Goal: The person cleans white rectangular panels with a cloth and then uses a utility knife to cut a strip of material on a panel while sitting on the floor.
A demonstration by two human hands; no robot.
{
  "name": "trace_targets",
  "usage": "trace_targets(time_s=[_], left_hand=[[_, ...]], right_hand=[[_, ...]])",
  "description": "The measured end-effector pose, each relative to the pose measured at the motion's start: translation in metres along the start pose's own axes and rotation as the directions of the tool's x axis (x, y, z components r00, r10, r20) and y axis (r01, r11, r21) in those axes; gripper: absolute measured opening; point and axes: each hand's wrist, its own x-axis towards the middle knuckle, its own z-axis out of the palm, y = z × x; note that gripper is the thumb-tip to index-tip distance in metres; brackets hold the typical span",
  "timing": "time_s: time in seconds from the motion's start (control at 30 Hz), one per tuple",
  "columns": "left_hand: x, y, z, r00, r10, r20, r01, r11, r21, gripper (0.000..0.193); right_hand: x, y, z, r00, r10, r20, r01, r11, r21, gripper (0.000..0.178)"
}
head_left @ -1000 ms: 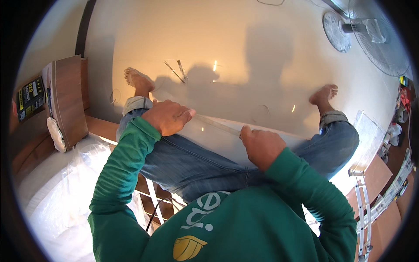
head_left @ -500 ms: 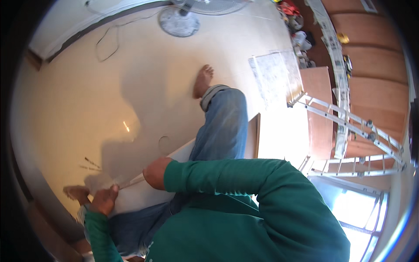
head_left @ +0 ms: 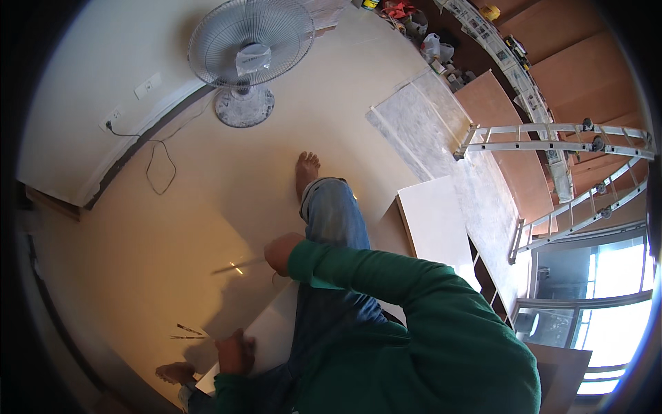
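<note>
I have one white board (head_left: 272,331) between my thighs, and I place everything from it. One thin strip (head_left: 224,269) is in view, running out to the left of my right hand (head_left: 281,254) above the floor (head_left: 234,207), just beyond the board's far end. That hand is closed, back towards me, and seems to pinch the strip, though its fingertips are hidden. My left hand (head_left: 236,353) is over the board's near left part, fingers bent and bunched; I cannot tell whether it grips anything.

Two thin sticks (head_left: 189,333) lie on the floor left of the board. My two bare feet show: the left (head_left: 176,372) near the sticks, the right (head_left: 307,171) beyond the board's far end.

Well beyond the board stands one fan (head_left: 252,45); its hub cover (head_left: 253,59) carries print too small to read. Left of the fan, and also well beyond the board, are two wall sockets (head_left: 147,86), one with a plug (head_left: 109,125) in it.

To the right of the board, past my knee, is one white panel (head_left: 441,217). Farther right stands one ladder (head_left: 541,138) with two legs spread, and behind it runs one ledge (head_left: 517,79) covered in printed paper, its writing too small to read.
</note>
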Motion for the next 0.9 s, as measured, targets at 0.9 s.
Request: trace_targets(time_s=[0.9], left_hand=[[0.036,0.090,0.022,0.907,0.199,-0.371,-0.249,0.964,-0.092,0.043]], right_hand=[[0.022,0.037,-0.043,0.956,0.198,-0.218,-0.082,0.890,0.448,0.043]])
